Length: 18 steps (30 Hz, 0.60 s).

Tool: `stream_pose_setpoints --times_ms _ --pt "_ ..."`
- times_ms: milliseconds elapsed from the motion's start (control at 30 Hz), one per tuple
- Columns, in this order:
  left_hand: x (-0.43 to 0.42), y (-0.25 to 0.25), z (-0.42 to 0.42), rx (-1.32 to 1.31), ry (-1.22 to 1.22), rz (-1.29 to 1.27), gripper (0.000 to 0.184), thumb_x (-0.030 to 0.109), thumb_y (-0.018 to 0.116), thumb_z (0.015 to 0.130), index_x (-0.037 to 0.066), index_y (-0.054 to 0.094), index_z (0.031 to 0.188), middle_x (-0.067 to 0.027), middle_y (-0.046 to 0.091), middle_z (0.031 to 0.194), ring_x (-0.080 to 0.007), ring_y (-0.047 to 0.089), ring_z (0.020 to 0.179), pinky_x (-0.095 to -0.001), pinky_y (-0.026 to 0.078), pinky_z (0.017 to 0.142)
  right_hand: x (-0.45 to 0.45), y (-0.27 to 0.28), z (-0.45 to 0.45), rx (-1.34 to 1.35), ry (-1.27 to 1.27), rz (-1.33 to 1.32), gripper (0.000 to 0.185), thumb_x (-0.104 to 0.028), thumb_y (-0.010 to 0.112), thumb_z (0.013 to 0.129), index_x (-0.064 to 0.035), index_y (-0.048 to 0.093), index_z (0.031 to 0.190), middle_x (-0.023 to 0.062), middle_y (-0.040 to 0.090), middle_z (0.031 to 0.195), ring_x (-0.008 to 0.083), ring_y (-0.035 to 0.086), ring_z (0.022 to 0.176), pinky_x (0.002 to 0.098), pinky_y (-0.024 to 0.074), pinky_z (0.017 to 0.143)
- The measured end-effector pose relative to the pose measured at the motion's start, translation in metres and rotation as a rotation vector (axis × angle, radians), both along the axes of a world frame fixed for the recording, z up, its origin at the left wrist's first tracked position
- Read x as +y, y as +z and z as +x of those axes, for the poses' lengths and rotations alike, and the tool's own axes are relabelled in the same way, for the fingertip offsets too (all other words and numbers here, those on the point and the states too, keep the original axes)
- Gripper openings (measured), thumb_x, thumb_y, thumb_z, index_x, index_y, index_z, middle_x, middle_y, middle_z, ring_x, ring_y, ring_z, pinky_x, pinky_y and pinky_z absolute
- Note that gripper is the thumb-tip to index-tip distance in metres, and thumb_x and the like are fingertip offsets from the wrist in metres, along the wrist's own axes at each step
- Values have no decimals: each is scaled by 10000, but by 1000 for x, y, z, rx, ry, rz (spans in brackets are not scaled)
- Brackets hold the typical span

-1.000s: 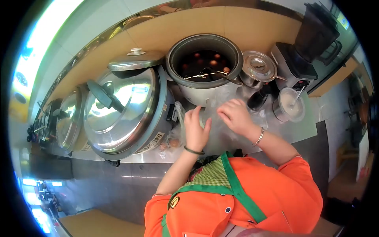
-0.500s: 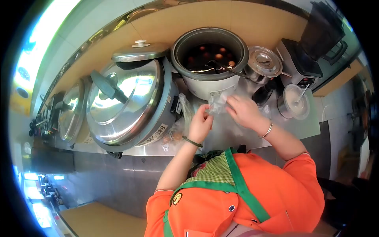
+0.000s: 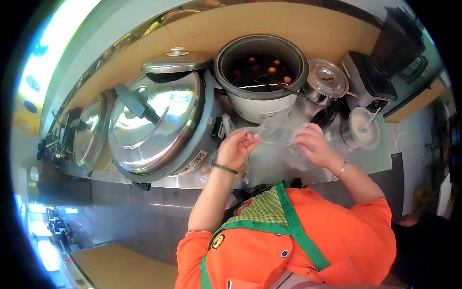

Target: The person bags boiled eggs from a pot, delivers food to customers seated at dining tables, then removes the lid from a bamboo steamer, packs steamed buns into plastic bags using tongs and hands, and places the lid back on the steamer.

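Note:
Stretched between my two hands is a clear plastic bag [image 3: 273, 136], its mouth pulled wide. My left hand [image 3: 237, 146] pinches one side of the rim, and my right hand [image 3: 313, 143] grips the opposite side. Just beyond the bag stands a cooker pot [image 3: 262, 107] of dark broth with several eggs [image 3: 272, 70] in it. A ladle [image 3: 284, 86] rests in the broth, its handle over the pot's right rim. Beside my left hand, more crumpled plastic bags [image 3: 226, 126] lie against a large cooker.
At left is the large cooker with a shiny lid [image 3: 159, 120]; a smaller lid [image 3: 177, 62] sits behind it. Right of the pot are a lidded steel pot [image 3: 328, 79], a dark bottle [image 3: 326, 114], a container with a spoon [image 3: 360, 129] and a blender [image 3: 385, 58]. The steel counter [image 3: 274, 168] ends near my apron.
My hands have moved apart, left hand leftward and right hand rightward. The bag, bunched between my fingers before, is now spread open. The view has shifted slightly.

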<state>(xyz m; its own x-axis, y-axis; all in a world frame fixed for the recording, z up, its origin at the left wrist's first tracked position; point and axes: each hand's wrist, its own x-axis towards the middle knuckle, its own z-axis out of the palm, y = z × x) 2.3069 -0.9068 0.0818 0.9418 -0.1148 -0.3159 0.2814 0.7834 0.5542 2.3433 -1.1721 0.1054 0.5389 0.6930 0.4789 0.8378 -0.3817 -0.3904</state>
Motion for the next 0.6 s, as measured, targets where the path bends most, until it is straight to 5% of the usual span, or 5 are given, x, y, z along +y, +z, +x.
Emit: stream_pose_setpoints --times_ms 133,333,467,567,600 --pt "-20 2 -4 -38 7 111 62 56 476 827 25 488 880 -44 526 742 -215 568 805 -354 477 773 2 36 -22 47 -431 332 300 -30 567 626 -78 555 922 71 534 909 271 490 890 382 385 830" --pt "-48 13 -5 -168 114 280 24 36 472 820 54 482 833 -28 518 714 -171 554 702 -315 458 765 53 40 -14 -133 -79 2 334 -66 540 678 -32 517 1010 112 548 853 275 539 832 359 437 718" --pt "-28 3 -9 -261 -97 -293 138 40 521 791 43 488 925 8 482 714 -117 507 715 -299 451 769 56 19 4 227 -273 -417 404 -119 604 674 -53 489 1056 144 562 908 304 553 833 386 453 666" --pt "-38 11 -14 -300 -155 1000 151 124 574 783 55 511 902 21 448 621 -74 464 529 -212 422 489 59 32 0 285 -172 -407 452 -137 607 697 -88 465 1124 157 572 872 317 558 816 385 459 666" --pt "-38 7 -13 -298 -155 999 151 124 574 783 55 511 902 21 448 621 -74 464 529 -212 422 489 60 38 1 316 -114 -460 479 -143 605 710 -104 446 1160 165 573 865 324 557 803 377 462 677"
